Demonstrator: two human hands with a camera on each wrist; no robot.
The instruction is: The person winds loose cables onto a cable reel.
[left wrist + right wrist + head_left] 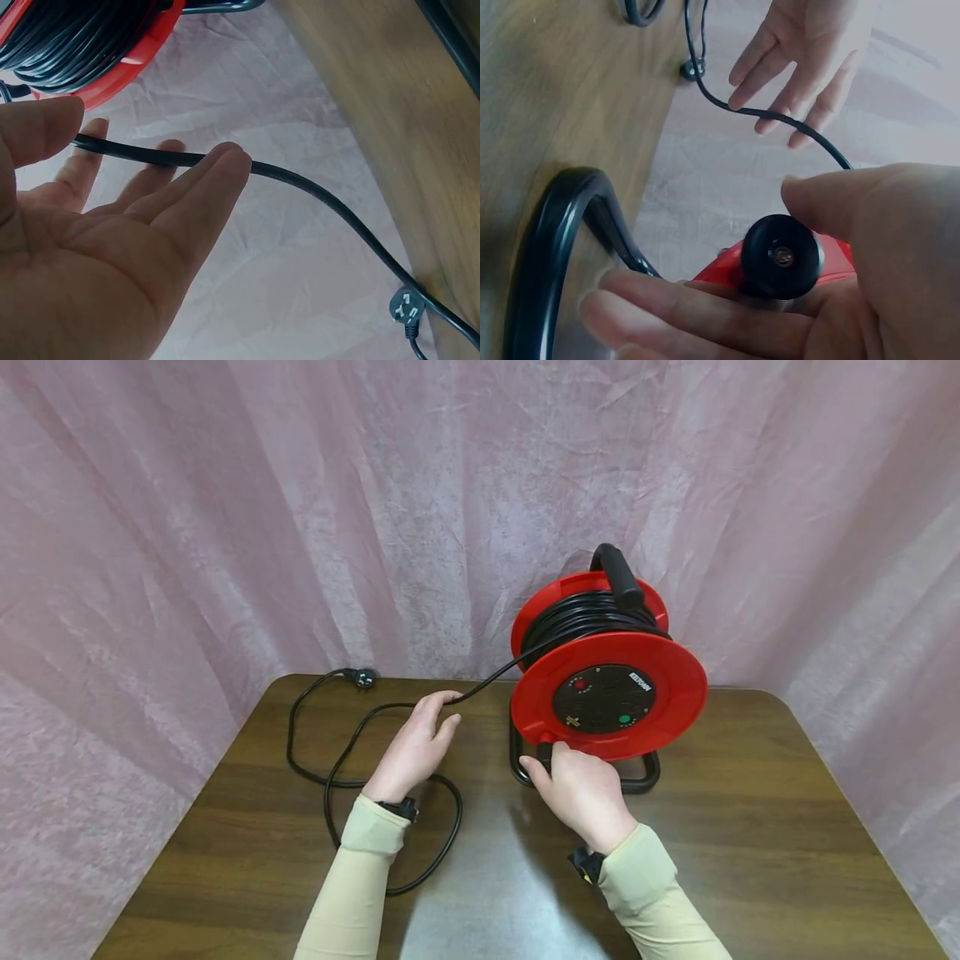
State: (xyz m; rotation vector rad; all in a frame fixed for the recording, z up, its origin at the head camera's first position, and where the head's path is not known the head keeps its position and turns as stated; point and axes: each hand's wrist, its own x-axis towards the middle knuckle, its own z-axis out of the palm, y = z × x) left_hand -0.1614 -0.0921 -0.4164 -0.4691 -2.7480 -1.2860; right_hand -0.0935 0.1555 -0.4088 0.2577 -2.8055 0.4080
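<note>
1. Before you hangs a pale pink curtain (420, 510) — its cloth falls in soft vertical folds.
2. Below it you have a brown wood-grained table (757, 827) with rounded far corners.
3. Near you, its surface shows a whitish shine (510, 906) — reflected light.

red reel (611, 693) upright; black cable (577, 620) wound round it, rest looped loosely at left, plug (365, 678) at end

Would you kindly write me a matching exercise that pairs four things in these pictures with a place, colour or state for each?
Column one:
1. plug
2. right hand
3. left hand
4. front reel flange

Column two:
A. has the loose cable across its fingers
B. at the table's far edge
C. bright red
D. has the crank knob between thumb and fingers

Pairs: 1-B, 2-D, 3-A, 4-C
</note>
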